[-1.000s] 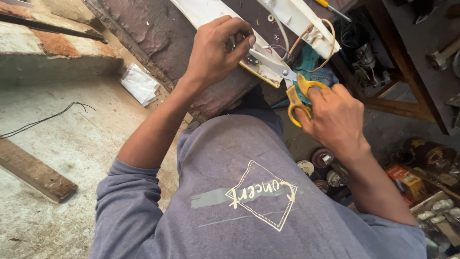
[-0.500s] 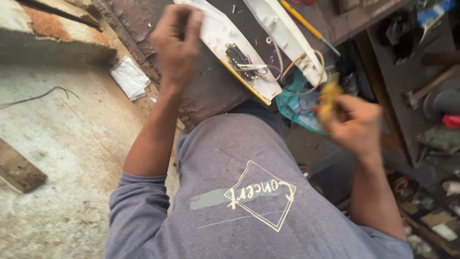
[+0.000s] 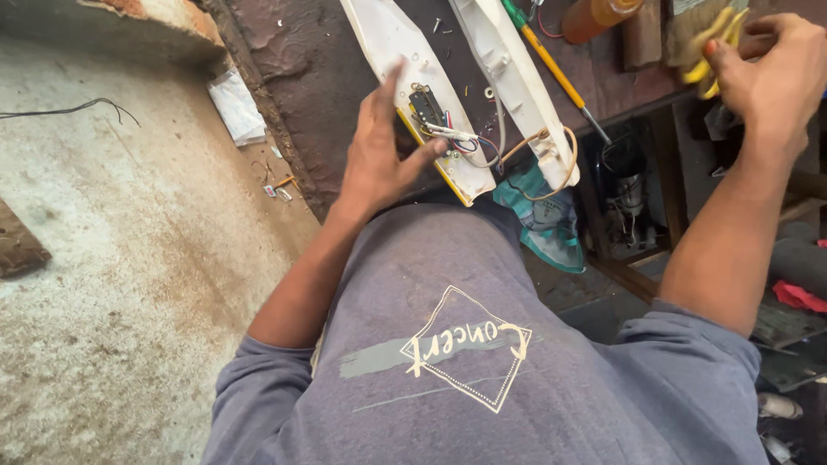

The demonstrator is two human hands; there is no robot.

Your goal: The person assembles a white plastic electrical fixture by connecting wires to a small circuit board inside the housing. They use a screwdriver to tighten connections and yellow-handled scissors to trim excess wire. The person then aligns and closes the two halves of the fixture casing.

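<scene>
White plastic casing [image 3: 392,52] with exposed wiring lies on the dark workbench [image 3: 293,77]. Left hand [image 3: 379,159] rests on the casing's near end, fingers spread open. Right hand [image 3: 767,73], well right of the casing, grips yellow-handled scissors [image 3: 711,47].

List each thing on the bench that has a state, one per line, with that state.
White casing half: lying open side up, small circuit board and wires exposed.
Second casing half: detached, lying beside the first, joined to it by wires.
Left hand: open, fingertips on the exposed wires.
Right hand: grip closed on the yellow-handled tool.
Yellow and green screwdriver: lying flat, unheld.
</scene>
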